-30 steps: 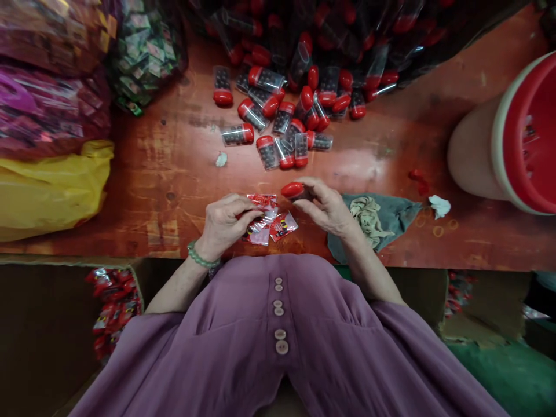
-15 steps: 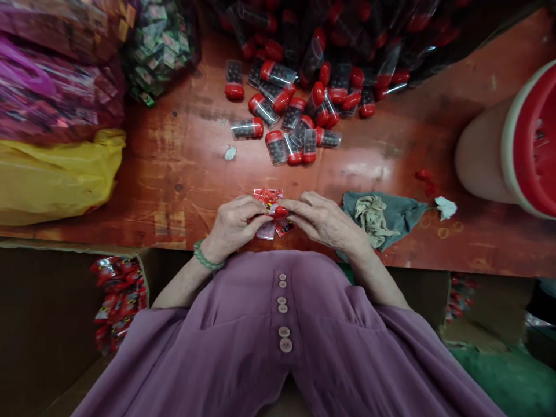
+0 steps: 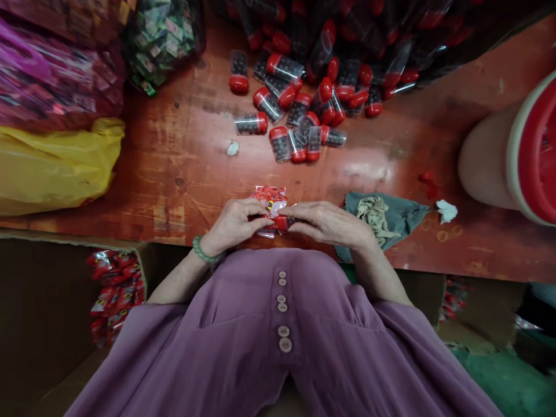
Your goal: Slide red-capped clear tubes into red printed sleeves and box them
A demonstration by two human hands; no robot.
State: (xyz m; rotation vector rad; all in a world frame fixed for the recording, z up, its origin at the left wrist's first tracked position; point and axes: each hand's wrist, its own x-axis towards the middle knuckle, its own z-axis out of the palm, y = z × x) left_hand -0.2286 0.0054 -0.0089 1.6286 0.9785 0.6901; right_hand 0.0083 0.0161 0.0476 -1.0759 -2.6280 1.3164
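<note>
While both hands pinch together at the bench (image 3: 182, 174) edge, the red-capped vial (image 3: 281, 222) sits between fingertips.
Left hand (image 3: 234, 225) holds the sachet (image 3: 270, 200) beside the vial; right hand (image 3: 330, 223) grips the vial; slip risk: vial may roll toward the rag (image 3: 391, 217).

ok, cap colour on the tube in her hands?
Red, on the small tube pinched between left hand and right hand; the head view shows it.

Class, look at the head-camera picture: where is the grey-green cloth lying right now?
The grey-green cloth lies on the red table near its front edge, just beside the right hand, with a crumpled beige rag on it.
</note>
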